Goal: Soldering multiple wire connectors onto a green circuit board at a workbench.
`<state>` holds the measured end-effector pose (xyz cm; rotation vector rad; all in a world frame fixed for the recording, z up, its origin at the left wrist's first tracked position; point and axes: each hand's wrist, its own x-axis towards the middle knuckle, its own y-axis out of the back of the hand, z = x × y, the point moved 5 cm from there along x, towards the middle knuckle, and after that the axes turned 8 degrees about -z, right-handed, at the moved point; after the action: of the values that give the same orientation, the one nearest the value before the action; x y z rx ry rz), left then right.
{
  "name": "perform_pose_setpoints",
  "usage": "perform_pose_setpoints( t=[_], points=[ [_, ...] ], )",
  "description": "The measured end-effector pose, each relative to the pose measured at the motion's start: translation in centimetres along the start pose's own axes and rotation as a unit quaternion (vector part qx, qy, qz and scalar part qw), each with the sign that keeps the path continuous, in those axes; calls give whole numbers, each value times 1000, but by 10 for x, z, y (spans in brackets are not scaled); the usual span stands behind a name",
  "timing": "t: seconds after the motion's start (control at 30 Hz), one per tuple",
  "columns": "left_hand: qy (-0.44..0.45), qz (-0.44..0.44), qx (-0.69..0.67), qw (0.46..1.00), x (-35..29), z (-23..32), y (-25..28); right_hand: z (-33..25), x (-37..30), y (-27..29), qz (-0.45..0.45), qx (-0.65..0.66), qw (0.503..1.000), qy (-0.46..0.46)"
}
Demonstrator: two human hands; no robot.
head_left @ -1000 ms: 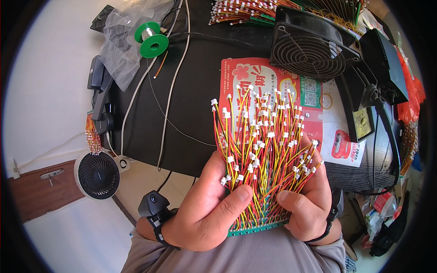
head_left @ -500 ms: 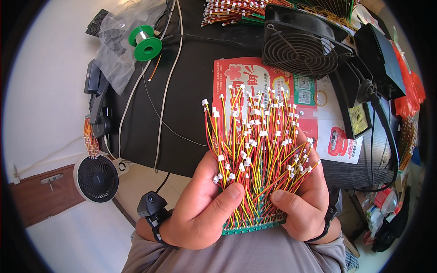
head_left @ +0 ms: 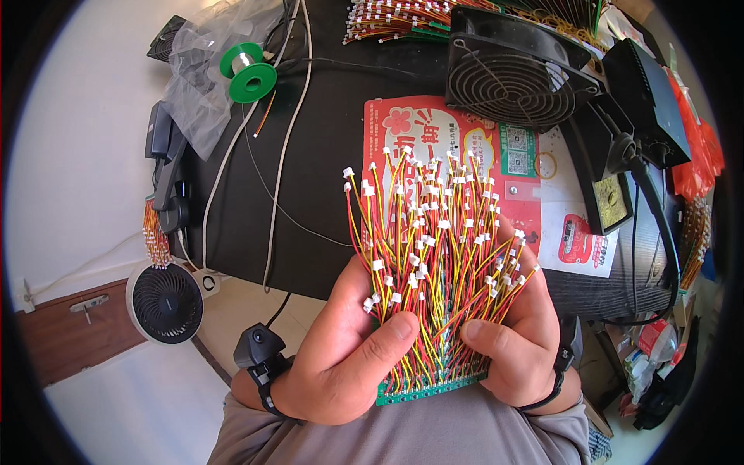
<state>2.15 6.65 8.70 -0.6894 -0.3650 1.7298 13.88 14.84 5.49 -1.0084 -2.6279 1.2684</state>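
Between my two hands, just above my lap, I hold a green circuit board panel (head_left: pixel 430 390) by its sides. Dense red, yellow and black wires (head_left: pixel 422 310) rise from it, each bunch tipped with small white connectors (head_left: pixel 444 225). My left hand (head_left: pixel 349 356) is closed on the left side, its thumb lying over the wires. My right hand (head_left: pixel 515 349) grips the right side the same way, thumb on the wires near the lower part. The fingers of both hands are mostly hidden behind the board and wires.
On the black table (head_left: pixel 325 170) lie a red printed sheet (head_left: pixel 374 155), a green solder spool (head_left: pixel 253 81) and grey cables. A black fan (head_left: pixel 519 77) stands far right beside a soldering iron stand (head_left: pixel 608 201). More wired boards (head_left: pixel 395 19) lie at the back. A white fan (head_left: pixel 165 304) is at left.
The board and wires have tilted slightly, with the white connector tips shifting a little left. Both hands keep the same grip in nearly the same place.
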Motion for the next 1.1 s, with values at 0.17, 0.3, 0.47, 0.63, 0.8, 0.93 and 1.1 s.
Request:
perform_pose_setpoints(
  t=[0.17, 0.3, 0.47, 0.63, 0.8, 0.93, 1.1],
  points=[
    [10, 8, 6, 1000, -1, 1, 0, 2, 0, -1, -5, 19, 1000, -5],
    [16, 12, 1, 1000, -2, 0, 0, 4, -1, 2, -4, 22, 999, -25],
    [36, 29, -29, 998, -3, -1, 3, 3, -3, 1, -4, 49, 999, -24],
    [25, 41, -49, 998, -2, 0, 8, -6, -3, -6, -34, 58, 997, 23],
    [21, 63, -80, 995, -1, 2, 13, -1, -14, 4, -80, 84, 993, -21],
    [-8, 71, -93, 993, -4, 4, 12, 1, -13, 2, -96, 113, 989, -28],
    [-7, 88, 20, 996, 2, 4, 8, 1, -11, 5, -85, 151, 985, -18]
  ],
)
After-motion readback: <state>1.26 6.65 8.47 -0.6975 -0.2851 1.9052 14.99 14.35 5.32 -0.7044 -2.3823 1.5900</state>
